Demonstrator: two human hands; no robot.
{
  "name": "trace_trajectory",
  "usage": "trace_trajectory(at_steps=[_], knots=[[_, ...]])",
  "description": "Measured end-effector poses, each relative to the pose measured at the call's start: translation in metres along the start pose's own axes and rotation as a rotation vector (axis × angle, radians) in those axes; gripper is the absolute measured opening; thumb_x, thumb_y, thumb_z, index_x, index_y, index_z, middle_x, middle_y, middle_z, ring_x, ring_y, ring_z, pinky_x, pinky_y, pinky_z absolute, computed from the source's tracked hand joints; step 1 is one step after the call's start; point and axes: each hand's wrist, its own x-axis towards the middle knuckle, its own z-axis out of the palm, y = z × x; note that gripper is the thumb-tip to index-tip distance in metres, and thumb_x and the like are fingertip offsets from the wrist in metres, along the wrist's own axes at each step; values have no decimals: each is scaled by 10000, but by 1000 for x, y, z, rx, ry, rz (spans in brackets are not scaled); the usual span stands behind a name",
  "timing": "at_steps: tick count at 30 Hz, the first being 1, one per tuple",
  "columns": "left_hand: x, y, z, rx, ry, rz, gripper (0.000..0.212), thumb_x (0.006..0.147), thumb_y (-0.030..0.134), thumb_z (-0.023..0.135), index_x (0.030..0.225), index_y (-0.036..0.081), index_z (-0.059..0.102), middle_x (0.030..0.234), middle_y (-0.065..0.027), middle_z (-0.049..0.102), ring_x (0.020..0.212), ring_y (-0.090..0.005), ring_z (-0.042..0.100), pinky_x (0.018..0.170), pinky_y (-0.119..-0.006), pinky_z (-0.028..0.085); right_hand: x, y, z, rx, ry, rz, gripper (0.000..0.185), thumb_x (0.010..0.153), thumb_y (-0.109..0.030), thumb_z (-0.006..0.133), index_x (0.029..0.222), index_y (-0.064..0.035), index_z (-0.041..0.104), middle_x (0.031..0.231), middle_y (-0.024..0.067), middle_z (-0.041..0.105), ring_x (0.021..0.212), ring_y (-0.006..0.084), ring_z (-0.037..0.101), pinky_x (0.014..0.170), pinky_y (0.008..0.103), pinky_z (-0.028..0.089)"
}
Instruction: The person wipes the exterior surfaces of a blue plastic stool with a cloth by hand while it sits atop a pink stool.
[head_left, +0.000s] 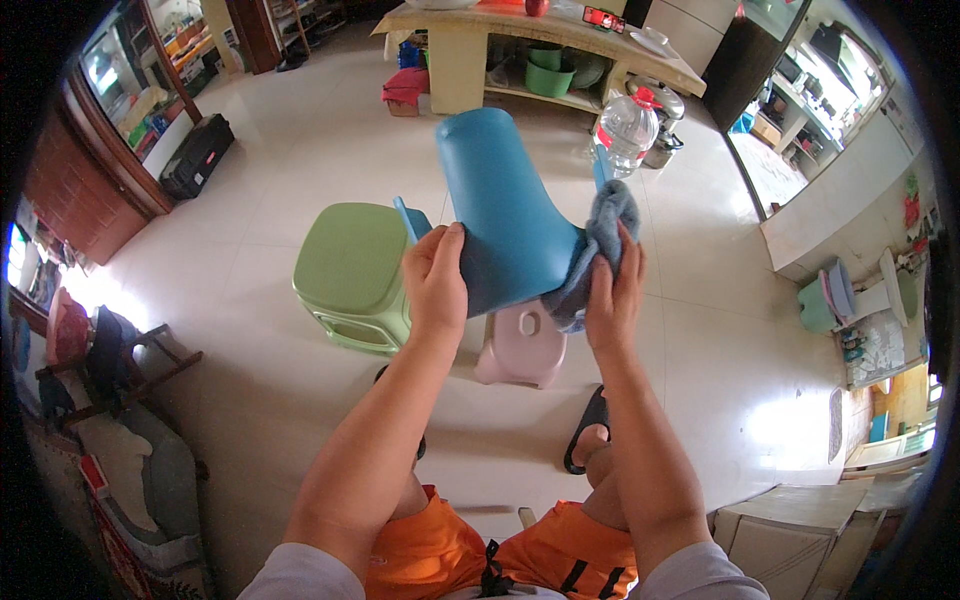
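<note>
A blue plastic piece of furniture (510, 217), which looks like a small chair with a curved back, is held tilted in front of me above the floor. My left hand (439, 281) grips its left edge, thumb on top. A wrinkled grey-blue cloth (611, 217) is bunched in my right hand (616, 296), pressed against the chair's right edge. Below and to the left stands a green plastic stool (349, 255), partly behind the chair. Beneath the chair, a pink plastic stool (525, 349) stands on the tiles between my feet, its upper part hidden.
A large clear water bottle with a red cap (626, 131) stands beyond my right hand, beside metal pots (664, 124). Farther back is a table (510, 22) with green tubs (550, 75) underneath. A black case (196, 156) lies at the far left. A wooden cabinet (780, 525) is near right.
</note>
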Motion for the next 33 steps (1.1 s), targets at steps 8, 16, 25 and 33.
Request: trace_trajectory(at_steps=[8, 16, 25, 33], knots=[[-2, -19, 0, 184, -119, -6, 429, 1132, 265, 666, 768, 43, 612, 731, 74, 474, 725, -59, 412, 652, -321, 326, -33, -34, 19, -145, -124, -222, 722, 1001, -232, 721, 1663, -51, 499, 1654, 373, 431, 1584, 561, 368, 1320, 677, 210], [-9, -20, 9, -43, -235, -191, 345, 1166, 237, 574, 985, -7, 738, 843, -6, 654, 809, -95, 552, 738, -305, 461, -50, -53, 29, -296, -96, -413, 736, 942, -253, 799, 1639, -193, 569, 1778, 315, 320, 1665, 551, 283, 1335, 735, 117], [4, -17, 1, -241, -207, -479, 419, 1157, 301, 475, 1326, 11, 726, 1299, -144, 769, 1180, -272, 757, 1083, -448, 601, -47, -52, 32, -341, -140, -490, 727, 905, -365, 843, 1599, -292, 640, 1819, 281, 308, 1683, 505, 297, 1349, 713, 140], [12, -15, -1, -494, -148, -580, 311, 1166, 252, 580, 1283, 0, 720, 1264, -122, 762, 1207, -243, 688, 1154, -414, 495, -14, -16, 22, -333, 122, -582, 628, 1049, -530, 644, 1562, -169, 629, 1788, 347, 319, 1650, 571, 325, 1328, 720, 194]])
